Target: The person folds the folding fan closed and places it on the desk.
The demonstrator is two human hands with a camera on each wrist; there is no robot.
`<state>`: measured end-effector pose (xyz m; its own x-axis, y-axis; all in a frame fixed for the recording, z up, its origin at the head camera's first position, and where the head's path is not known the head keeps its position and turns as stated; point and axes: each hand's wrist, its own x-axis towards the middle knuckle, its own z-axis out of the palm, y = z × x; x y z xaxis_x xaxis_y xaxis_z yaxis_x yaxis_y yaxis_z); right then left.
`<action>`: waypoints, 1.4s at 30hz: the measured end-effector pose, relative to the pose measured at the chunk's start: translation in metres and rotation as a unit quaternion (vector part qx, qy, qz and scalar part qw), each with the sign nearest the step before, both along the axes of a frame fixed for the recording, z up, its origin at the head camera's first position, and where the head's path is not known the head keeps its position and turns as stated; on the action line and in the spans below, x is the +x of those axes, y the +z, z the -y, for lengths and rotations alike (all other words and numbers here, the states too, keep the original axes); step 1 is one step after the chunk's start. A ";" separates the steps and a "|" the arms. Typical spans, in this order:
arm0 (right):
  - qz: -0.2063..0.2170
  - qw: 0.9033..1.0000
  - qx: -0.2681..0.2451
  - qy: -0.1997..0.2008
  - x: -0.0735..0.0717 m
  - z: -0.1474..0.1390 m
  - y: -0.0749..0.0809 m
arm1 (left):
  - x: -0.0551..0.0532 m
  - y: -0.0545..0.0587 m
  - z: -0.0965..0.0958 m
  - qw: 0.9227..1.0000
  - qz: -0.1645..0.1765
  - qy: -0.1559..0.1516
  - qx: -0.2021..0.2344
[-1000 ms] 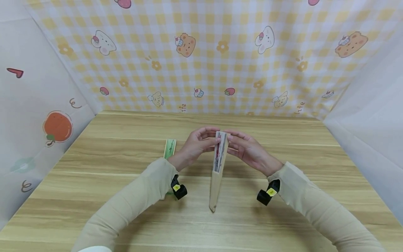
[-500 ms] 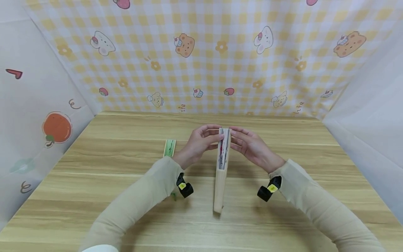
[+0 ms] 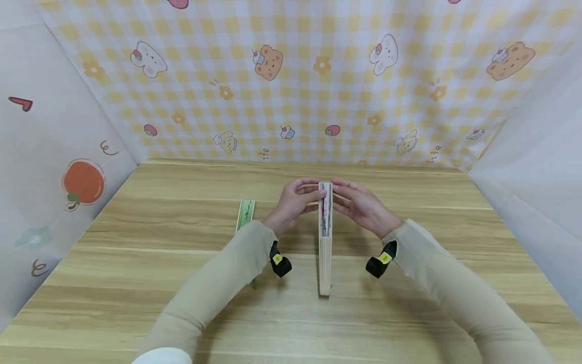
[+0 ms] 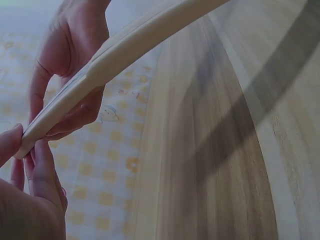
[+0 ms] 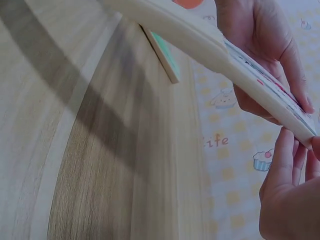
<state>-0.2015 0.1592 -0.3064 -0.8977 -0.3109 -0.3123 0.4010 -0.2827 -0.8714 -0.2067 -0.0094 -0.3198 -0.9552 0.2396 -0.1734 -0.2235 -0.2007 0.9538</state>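
A folded folding fan (image 3: 325, 265) is held up off the table, its pale wooden ribs pointing toward me. The far half shows the pleated paper edge with grey, black and red print. My left hand (image 3: 294, 199) pinches its far end from the left, thumb on the paper edge. From the right, my right hand (image 3: 362, 206) pinches the same end between thumb and fingertips. In the right wrist view the left hand (image 5: 262, 50) lies along the fan's printed side. To the left on the table is a green folded fan (image 3: 246, 212), partly hidden by my left sleeve.
The wood-grain table (image 3: 436, 273) spreads out under both arms. A yellow checked cloth (image 3: 300, 101) with cartoon prints hangs behind its far edge. White cloth walls (image 3: 36, 151) stand at the sides. Each wrist carries a small black camera (image 3: 280, 264).
The fan has swung from a slant to nearly straight and moved slightly right and away. Its ribs now line up in an even stack. Both hands keep their hold, and the left arm has shifted right.
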 end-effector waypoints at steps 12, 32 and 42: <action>0.026 0.999 0.020 -0.022 -0.021 0.003 -0.020 | -0.023 -0.019 -0.007 0.999 0.046 0.019 0.006; -0.013 0.993 0.118 -0.001 -0.042 0.003 -0.050 | -0.040 -0.044 -0.004 0.994 0.105 0.001 -0.017; -0.036 0.982 0.182 0.027 -0.046 0.004 -0.056 | -0.042 -0.049 -0.002 0.993 0.088 -0.029 -0.075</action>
<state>-0.2472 0.1552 -0.3619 -0.9065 -0.2385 -0.3483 0.3409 0.0731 -0.9373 -0.2485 -0.0073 -0.3691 -0.8919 0.2529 -0.3749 -0.3969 -0.0406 0.9170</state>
